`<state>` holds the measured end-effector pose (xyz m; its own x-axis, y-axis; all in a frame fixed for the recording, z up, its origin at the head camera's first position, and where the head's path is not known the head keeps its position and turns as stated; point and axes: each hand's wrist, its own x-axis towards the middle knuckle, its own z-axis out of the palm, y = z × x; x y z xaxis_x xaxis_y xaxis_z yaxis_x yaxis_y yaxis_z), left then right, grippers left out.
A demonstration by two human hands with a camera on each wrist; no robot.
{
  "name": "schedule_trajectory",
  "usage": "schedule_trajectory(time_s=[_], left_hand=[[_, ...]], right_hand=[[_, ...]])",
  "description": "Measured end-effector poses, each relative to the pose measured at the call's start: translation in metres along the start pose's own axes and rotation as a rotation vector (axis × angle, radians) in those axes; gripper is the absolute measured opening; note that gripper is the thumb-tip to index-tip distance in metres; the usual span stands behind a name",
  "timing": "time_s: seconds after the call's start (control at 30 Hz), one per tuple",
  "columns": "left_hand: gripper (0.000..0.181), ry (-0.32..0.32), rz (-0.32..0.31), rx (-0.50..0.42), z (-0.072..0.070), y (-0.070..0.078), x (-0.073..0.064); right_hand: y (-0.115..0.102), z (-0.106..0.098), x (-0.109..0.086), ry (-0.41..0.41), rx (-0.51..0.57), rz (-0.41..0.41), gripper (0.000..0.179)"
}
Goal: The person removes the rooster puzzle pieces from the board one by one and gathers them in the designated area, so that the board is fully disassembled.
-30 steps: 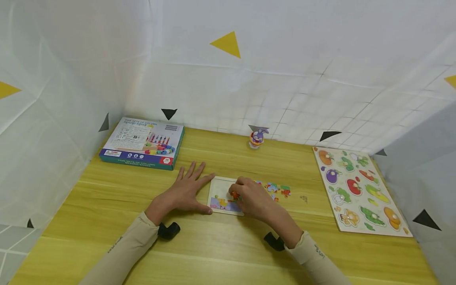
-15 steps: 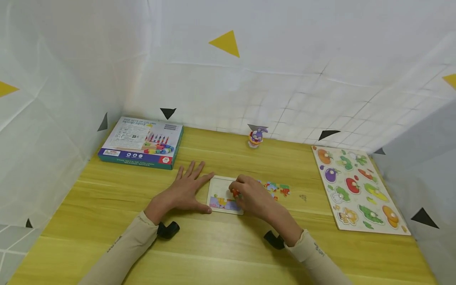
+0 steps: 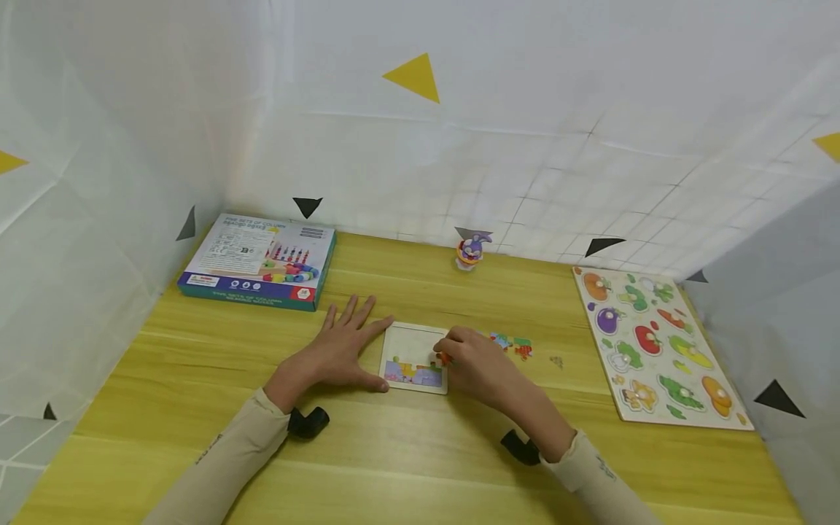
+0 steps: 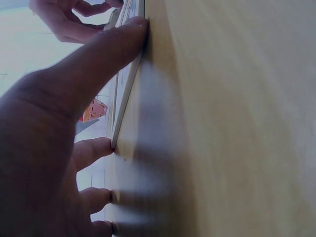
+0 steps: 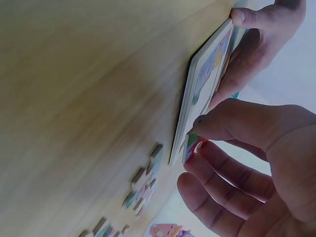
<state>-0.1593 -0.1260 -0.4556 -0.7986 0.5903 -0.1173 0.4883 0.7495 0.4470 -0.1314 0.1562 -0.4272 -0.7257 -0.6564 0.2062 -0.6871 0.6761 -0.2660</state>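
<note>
A small puzzle tray point(image 3: 413, 328) with a pale rim lies on the table, its near strip filled with purple and yellow pieces. My left hand point(image 3: 341, 354) is spread flat at the tray's left side, thumb and index finger touching its edge. Over the tray's right edge, my right hand point(image 3: 482, 368) pinches a red and green puzzle piece point(image 5: 191, 147) between thumb and fingertips. In the right wrist view the piece is tilted, close to the tray's rim. Loose puzzle pieces point(image 3: 523, 348) lie right of the tray, partly hidden behind the right hand.
A boxed bead toy point(image 3: 259, 262) lies at the back left. Near the back wall stands a purple rabbit figure point(image 3: 469, 251). A vegetable peg board point(image 3: 659, 346) occupies the right side. White sheeting point(image 3: 525, 87) encloses the table at the back and sides.
The right hand has shifted slightly to the right with the pinched piece, uncovering more of the tray. My left hand stays in place at the tray's edge.
</note>
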Motion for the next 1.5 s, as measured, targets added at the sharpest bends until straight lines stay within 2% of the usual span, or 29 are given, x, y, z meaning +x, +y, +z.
schedule_trajectory(time_s=[0.23, 0.87, 1.03, 1.23, 1.5], left_hand=[[0.11, 0.008, 0.007, 0.0, 0.0, 0.001, 0.0], [0.11, 0.008, 0.008, -0.001, 0.002, 0.0, -0.001], [0.111, 0.015, 0.013, 0.002, 0.003, -0.003, -0.001], [0.112, -0.008, 0.003, -0.014, 0.003, -0.002, -0.003], [0.111, 0.012, 0.018, -0.019, 0.001, -0.002, -0.001]], right_hand=[[0.007, -0.008, -0.015, 0.037, 0.003, 0.012, 0.029], [0.028, -0.021, -0.046, 0.03, -0.075, 0.06, 0.032], [0.033, -0.021, -0.053, 0.036, -0.066, 0.072, 0.03], [0.038, -0.022, -0.064, 0.02, -0.082, 0.127, 0.028], [0.046, -0.027, -0.077, 0.008, -0.112, 0.19, 0.029]])
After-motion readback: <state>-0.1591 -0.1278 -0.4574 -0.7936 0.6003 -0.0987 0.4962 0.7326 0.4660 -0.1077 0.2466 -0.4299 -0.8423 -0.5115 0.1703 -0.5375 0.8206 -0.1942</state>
